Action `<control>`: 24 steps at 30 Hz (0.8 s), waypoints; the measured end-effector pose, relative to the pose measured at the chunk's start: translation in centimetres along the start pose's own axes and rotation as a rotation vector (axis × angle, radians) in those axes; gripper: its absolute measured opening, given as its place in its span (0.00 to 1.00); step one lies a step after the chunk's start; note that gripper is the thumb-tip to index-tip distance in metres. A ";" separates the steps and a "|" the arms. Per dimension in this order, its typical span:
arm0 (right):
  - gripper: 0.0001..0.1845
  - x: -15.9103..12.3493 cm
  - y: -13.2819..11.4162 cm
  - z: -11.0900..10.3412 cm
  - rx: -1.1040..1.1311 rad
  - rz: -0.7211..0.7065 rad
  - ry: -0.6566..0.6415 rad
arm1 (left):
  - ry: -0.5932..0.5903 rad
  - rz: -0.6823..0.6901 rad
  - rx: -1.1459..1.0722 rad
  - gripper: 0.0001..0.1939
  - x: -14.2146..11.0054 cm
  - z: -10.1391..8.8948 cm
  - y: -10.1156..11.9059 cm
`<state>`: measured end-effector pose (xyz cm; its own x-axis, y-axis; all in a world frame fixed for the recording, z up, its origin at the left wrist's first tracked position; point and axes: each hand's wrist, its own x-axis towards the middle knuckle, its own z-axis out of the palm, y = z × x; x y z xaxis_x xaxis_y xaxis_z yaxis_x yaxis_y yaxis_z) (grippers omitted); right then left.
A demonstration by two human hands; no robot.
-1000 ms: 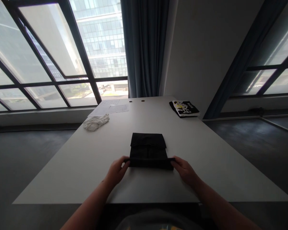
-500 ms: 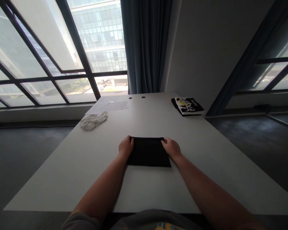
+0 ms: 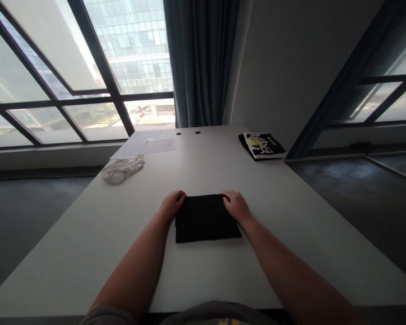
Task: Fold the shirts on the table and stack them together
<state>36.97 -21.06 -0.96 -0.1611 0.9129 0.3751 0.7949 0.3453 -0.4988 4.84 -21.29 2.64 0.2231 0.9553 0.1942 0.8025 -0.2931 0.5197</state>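
A folded black cloth (image 3: 206,219) lies flat on the white table in front of me, a neat near-rectangle whose lower left edge shows more than one layer. My left hand (image 3: 172,204) is closed at its far left corner, fingers curled against the edge. At the far right corner, my right hand (image 3: 236,206) has its fingers bent over the cloth's edge. How firmly the fingertips pinch the fabric is hard to see. Both forearms rest low along the sides of the cloth.
On the white table (image 3: 203,275), a crumpled whitish cloth (image 3: 123,169) lies at the left beside printed paper sheets (image 3: 159,145). A black printed item, stacked or folded (image 3: 262,145), sits at the far right. Two round holes are near the back edge, before a blue curtain (image 3: 201,63).
The black cloth's near edge now lies slightly closer to me and its layers show at the left. Both hands have shifted a little left, still at the far corners. The view has tilted slightly.
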 end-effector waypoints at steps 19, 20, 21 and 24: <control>0.11 2.4 -1.2 1.8 0.048 -0.009 -0.039 | -0.111 0.075 0.340 0.16 0.2 2.2 5.1; 0.10 2.4 -1.3 2.0 0.032 -0.010 -0.043 | -0.115 0.053 0.349 0.16 0.1 2.0 5.0; 0.10 2.4 -1.4 2.1 0.014 -0.007 -0.047 | -0.124 0.032 0.360 0.16 0.0 1.8 5.0; 0.09 2.2 -1.6 1.8 -0.002 -0.017 -0.077 | -0.155 0.015 0.404 0.16 -0.2 1.3 5.1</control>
<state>34.30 -19.19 -0.73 -0.2187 0.9211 0.3220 0.7930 0.3601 -0.4914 9.61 -22.97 4.15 0.2924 0.9546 0.0564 0.9437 -0.2976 0.1445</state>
